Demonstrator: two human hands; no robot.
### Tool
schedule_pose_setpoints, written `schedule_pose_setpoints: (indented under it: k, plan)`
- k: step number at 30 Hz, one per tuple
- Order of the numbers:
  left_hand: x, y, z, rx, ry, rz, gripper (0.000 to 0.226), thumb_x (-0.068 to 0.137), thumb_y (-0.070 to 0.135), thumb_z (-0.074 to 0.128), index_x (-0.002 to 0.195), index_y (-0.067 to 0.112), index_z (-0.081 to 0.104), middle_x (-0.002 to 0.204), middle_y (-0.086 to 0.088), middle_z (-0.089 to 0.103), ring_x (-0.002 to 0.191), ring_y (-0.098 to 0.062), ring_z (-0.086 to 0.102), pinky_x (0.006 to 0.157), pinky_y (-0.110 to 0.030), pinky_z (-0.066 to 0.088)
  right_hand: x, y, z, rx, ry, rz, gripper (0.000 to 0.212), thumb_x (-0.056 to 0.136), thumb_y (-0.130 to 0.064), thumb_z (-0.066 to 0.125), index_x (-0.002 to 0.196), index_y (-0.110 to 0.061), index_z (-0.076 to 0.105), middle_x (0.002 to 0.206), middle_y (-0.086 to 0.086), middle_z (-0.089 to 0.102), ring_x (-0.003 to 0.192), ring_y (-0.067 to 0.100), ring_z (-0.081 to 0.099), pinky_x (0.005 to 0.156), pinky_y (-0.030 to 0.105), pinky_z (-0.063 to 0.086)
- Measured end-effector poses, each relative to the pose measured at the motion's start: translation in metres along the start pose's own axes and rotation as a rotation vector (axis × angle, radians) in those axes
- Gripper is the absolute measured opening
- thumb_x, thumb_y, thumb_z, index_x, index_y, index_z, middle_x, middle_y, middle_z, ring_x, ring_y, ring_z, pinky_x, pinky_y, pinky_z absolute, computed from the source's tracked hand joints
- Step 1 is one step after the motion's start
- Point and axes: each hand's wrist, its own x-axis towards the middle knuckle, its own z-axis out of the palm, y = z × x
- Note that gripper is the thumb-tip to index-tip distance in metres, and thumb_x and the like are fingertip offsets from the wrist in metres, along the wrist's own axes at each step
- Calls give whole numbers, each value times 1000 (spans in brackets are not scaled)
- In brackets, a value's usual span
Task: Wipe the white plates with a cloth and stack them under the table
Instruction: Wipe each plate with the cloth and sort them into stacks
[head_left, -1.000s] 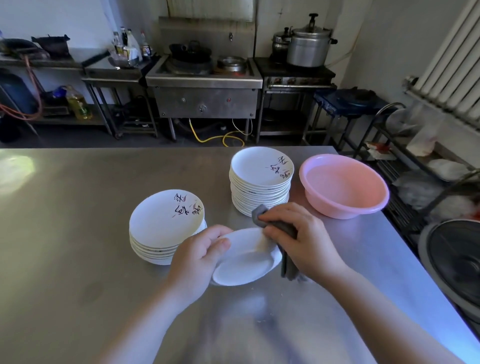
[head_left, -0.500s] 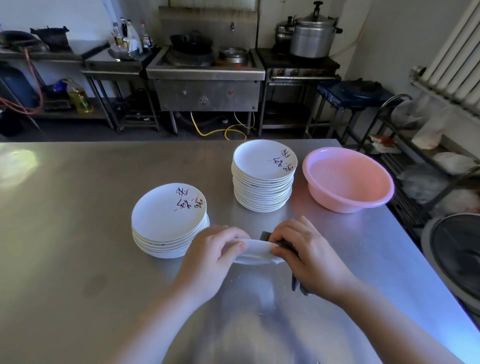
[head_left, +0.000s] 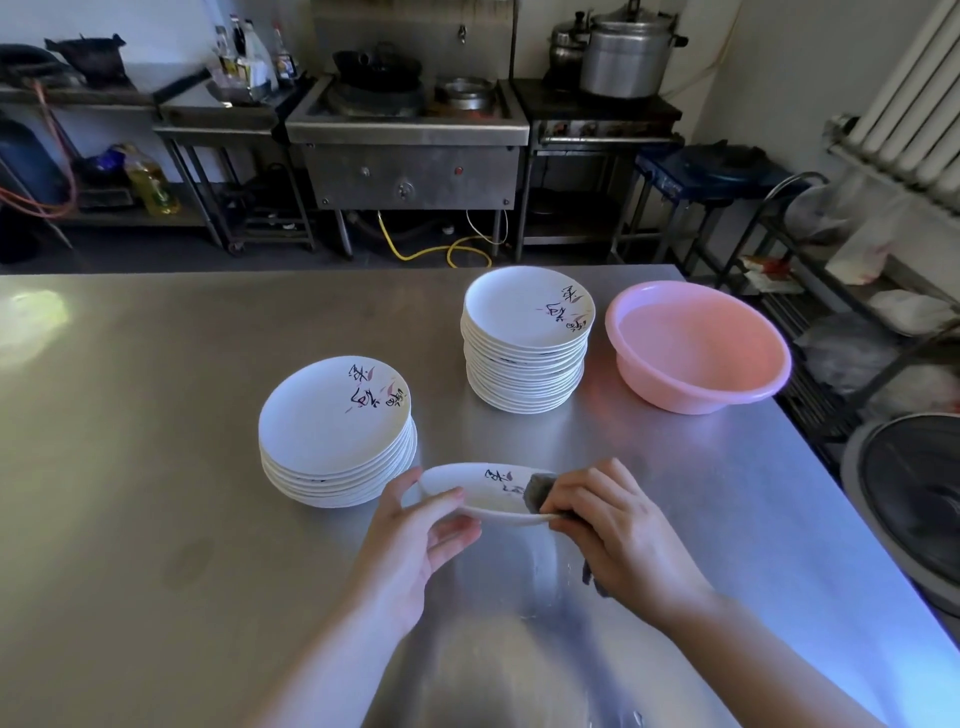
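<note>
Pinching the rim of a white plate, my left hand holds it above the steel table. My right hand presses a grey cloth on its right edge. Two plate stacks, the low stack and the tall stack, stand behind, beside a pink basin.

Glossy white plates sit on a brushed metal table beside a smooth pink plastic basin.

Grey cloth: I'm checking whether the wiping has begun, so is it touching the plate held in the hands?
Touching. The head view shows the grey cloth in the right hand pressed on the held plate's rim.
</note>
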Motion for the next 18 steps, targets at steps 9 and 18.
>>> schedule_pose_setpoints:
  k: [9, 18]
  plan:
    - [26, -40, -8, 7, 28, 58, 68, 79, -22, 56, 120, 31, 53, 122, -16, 62, 111, -35, 63, 63, -34, 60, -18, 24, 8, 155, 107, 279, 12, 79, -21, 72, 91, -22, 75, 102, -28, 59, 92, 2, 53, 84, 9, 40]
    - [61, -56, -6, -7, 81, 53, 71, 83, -24, 51, 126, 32, 47, 126, -7, 60, 117, -32, 58, 68, -37, 58, -26, 26, 17, 192, 146, 395, 14, 78, -20, 71, 91, -24, 75, 99, -24, 61, 93, 6, 57, 83, 12, 42]
